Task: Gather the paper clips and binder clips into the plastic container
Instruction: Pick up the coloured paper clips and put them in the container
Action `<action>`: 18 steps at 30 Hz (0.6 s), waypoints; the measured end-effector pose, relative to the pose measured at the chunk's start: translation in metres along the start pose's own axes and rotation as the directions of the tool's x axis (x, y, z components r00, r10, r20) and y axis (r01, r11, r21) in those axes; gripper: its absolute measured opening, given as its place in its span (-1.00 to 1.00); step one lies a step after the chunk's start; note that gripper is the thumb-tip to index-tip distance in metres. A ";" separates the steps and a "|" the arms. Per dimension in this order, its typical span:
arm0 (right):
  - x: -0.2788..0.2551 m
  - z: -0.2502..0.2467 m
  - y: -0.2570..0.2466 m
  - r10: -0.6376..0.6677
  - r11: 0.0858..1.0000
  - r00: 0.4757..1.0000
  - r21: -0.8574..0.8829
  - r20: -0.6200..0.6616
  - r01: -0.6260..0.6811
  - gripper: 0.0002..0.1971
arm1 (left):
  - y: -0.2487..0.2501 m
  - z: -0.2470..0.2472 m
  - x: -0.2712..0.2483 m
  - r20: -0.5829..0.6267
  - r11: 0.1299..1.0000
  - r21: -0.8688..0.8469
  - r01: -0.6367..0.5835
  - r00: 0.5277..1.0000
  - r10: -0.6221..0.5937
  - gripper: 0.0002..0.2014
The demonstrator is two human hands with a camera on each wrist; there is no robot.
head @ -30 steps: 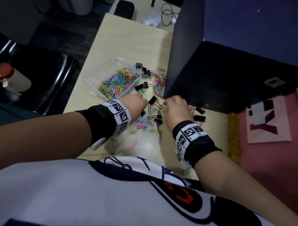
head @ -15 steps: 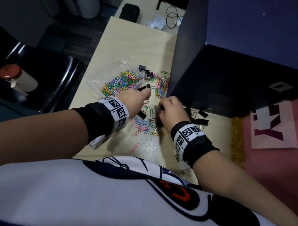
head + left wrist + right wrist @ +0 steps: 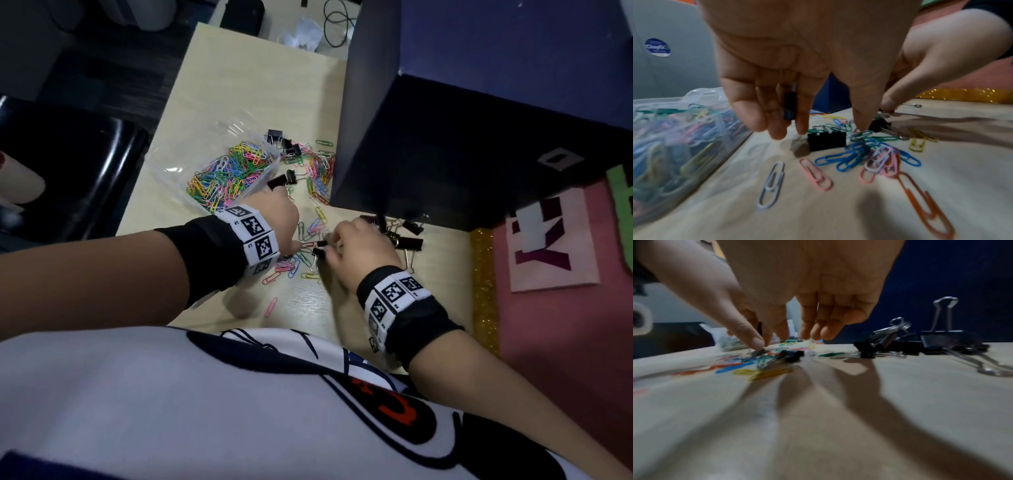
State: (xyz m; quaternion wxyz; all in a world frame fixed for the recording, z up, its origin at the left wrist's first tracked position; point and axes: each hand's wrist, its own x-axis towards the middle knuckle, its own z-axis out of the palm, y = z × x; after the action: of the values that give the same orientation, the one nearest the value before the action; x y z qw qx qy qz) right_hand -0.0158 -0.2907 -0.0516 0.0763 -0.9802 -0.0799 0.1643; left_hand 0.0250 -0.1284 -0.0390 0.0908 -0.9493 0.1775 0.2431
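Note:
A clear plastic container [image 3: 205, 161] [image 3: 684, 129] half full of coloured paper clips [image 3: 229, 171] sits at the table's left. My left hand [image 3: 274, 219] hovers beside it and grips a black binder clip [image 3: 790, 105] [image 3: 281, 180] between its fingers, while the thumb points down at loose paper clips [image 3: 859, 154]. My right hand [image 3: 356, 246] is low over the table, thumb and forefinger pinching a small black binder clip [image 3: 321, 244] [image 3: 758, 352]. Another binder clip [image 3: 827, 140] lies under the left hand. Larger binder clips [image 3: 407, 241] [image 3: 945, 340] lie to the right.
A tall dark blue box [image 3: 462, 137] stands on the table's right half, close to the clips. More paper clips [image 3: 320, 178] and binder clips [image 3: 287, 147] lie between it and the container. A pink mat [image 3: 565, 342] with a gold strip is at right, a black chair [image 3: 68, 171] at left.
The left hand has taken a black binder clip up between its fingers. The right hand has shifted left, from the large binder clips to the small ones in the middle.

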 end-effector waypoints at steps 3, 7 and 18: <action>-0.001 0.009 -0.010 -0.077 0.995 0.989 -0.048 0.124 0.084 -0.56 | 0.000 0.005 0.002 0.059 1.000 -0.023 -0.009 0.998 0.010 -0.63; 0.002 0.010 -0.013 -0.095 0.995 0.987 -0.026 0.130 0.099 -0.63 | 0.000 0.004 0.001 0.072 0.999 -0.041 -0.016 0.997 0.018 -0.70; 0.000 0.008 -0.016 -0.061 0.998 0.978 0.021 0.202 0.058 -0.63 | -0.007 -0.001 0.000 -0.038 0.982 -0.189 0.026 0.999 -0.034 -0.52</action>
State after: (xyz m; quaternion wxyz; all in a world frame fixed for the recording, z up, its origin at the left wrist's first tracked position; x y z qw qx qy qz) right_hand -0.0206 -0.2745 -0.0560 0.0801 -0.9550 -0.1153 0.2613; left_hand 0.0284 -0.1221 -0.0372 0.0004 -0.9609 0.1410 0.2382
